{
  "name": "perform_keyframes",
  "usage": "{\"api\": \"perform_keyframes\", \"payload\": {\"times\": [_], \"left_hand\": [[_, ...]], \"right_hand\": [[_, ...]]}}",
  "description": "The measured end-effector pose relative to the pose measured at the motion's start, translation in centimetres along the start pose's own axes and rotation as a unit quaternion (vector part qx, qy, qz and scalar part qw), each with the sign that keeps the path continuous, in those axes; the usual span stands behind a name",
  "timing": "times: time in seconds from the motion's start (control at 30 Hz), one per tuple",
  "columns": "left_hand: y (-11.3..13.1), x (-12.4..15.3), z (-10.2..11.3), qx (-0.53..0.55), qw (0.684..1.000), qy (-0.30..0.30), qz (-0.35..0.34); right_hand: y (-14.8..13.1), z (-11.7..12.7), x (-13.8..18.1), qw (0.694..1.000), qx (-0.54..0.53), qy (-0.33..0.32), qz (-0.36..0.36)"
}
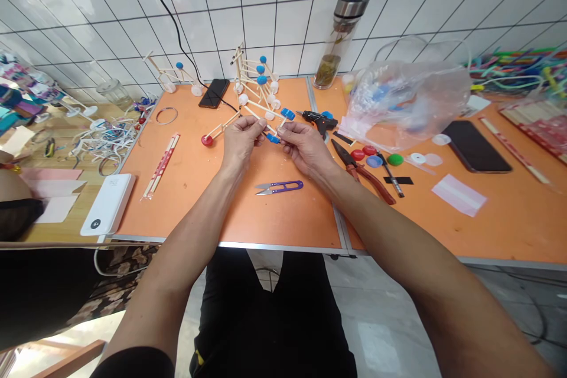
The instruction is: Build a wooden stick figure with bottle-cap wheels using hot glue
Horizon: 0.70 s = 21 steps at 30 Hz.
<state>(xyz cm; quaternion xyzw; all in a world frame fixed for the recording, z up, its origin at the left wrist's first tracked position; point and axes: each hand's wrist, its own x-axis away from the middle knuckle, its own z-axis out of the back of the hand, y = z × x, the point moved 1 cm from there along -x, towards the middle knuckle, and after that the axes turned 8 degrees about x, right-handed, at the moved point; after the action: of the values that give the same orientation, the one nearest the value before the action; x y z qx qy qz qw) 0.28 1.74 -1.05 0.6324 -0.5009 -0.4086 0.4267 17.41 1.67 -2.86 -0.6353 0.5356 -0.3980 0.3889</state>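
Note:
Over the orange table [266,218], both my hands hold a stick frame [261,109] made of wooden chopsticks with bottle caps on the ends. My left hand [239,142] is closed on the sticks near a red cap [207,140] end. My right hand [303,144] pinches a stick beside a small blue cap [273,138]; another blue cap [287,113] sits just above it. Purple thread snips [280,188] lie on the table below my hands.
A hot glue gun [319,121], red-handled pliers [365,172], loose caps [381,158], a black marker, a clear bag of caps [407,100], a glass bottle [341,41], phones [475,146] and more stick models [252,74] lie about. Wrapped chopsticks [162,164] and a white power bank [108,204] lie left.

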Motion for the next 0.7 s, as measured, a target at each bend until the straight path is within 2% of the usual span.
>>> {"api": "perform_keyframes", "payload": {"times": [0.27, 0.7], "left_hand": [[0.28, 0.14, -0.29, -0.007, 1.0, 0.015, 0.011], [-0.29, -0.15, 0.03, 0.021, 1.0, 0.0, -0.005]], "right_hand": [[-0.09, 0.01, -0.01, 1.0, -0.004, 0.0, 0.001], [0.03, 0.05, -0.18, 1.0, -0.007, -0.001, 0.005]]}}
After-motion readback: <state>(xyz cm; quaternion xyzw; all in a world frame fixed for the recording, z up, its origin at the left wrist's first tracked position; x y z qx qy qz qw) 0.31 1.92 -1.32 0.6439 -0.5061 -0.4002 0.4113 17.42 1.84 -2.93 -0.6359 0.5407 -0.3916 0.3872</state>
